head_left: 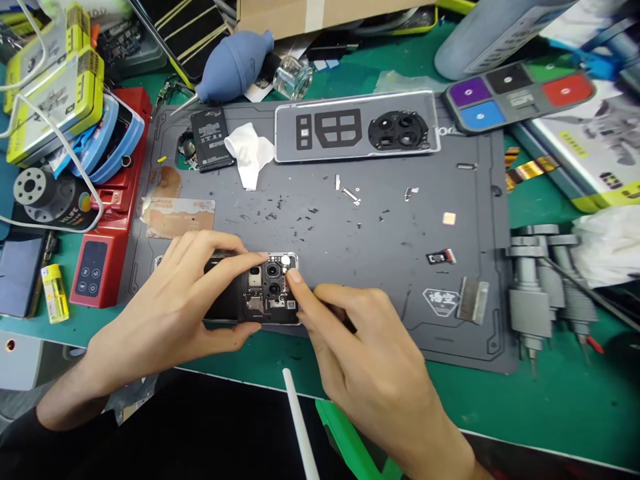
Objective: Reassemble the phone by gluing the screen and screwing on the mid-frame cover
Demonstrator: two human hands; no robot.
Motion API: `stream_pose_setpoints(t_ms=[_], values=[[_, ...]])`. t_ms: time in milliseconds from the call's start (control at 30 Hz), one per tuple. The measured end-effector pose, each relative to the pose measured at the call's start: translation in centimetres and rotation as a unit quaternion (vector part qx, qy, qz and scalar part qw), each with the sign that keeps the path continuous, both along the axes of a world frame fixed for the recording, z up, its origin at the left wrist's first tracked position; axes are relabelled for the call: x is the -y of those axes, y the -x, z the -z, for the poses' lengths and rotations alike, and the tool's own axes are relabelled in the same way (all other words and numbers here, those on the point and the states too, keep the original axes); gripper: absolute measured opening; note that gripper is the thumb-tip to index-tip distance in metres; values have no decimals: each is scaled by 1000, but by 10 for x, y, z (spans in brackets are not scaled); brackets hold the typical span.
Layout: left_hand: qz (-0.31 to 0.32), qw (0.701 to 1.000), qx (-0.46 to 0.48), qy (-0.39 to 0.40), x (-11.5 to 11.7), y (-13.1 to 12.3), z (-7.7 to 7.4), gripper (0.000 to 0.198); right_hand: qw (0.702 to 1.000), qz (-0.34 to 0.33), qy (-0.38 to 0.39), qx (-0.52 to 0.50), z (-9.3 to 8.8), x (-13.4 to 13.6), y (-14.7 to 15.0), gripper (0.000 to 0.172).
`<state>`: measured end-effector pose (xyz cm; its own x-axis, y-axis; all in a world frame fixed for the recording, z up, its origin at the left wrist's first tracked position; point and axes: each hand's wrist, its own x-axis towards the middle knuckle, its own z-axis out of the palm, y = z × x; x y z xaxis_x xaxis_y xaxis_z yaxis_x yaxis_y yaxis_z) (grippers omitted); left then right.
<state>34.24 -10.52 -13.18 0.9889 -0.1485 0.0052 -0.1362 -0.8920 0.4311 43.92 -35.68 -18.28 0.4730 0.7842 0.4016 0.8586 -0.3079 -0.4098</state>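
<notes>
A smartphone [273, 300] with its back cover off lies near the front edge of the grey work mat, its camera modules and inner parts exposed. My left hand [170, 303] grips it from the left, fingers over the far edge and thumb along the near edge. At the phone's right end is my right hand [370, 353], its index fingertip pressing beside the cameras and its other fingers curled at the corner. Behind them, a back panel with a camera cover [355, 127] lies on the mat. Beside that are a crumpled white wipe [249, 155] and a black battery [210, 139].
Small metal parts and dark scraps lie scattered on the grey mat [320, 230]. A SIM tray [441, 257] is to the right. Screwdriver-like tools [535, 300] stand at the right. A blue air blower [235, 63] and a red device [103, 260] border the mat.
</notes>
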Motion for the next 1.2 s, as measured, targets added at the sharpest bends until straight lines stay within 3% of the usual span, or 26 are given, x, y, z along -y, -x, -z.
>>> stream_pose_setpoints(t_ms=[200, 333, 567, 900, 1133, 1200], values=[[2, 1000, 8, 8, -1, -2, 1, 57, 992, 7, -36, -125, -6, 4, -3, 54], [-2, 1000, 5, 11, 0, -4, 0, 56, 993, 16, -16, -118, -8, 0, -2, 50], [-7, 1000, -2, 9, 1, -3, -1, 56, 988, 37, -28, -150, -10, -5, 0, 66], [-10, 1000, -5, 14, 2, -4, 0, 56, 981, 54, -4, -185, -12, -8, -1, 66], [-27, 1000, 3, 10, 2, 2, 0, 84, 982, 52, 2, -181, -12, -7, -1, 68], [-33, 999, 29, -1, 3, 8, -1, 78, 982, 52, 2, -184, -12, -6, -1, 69]])
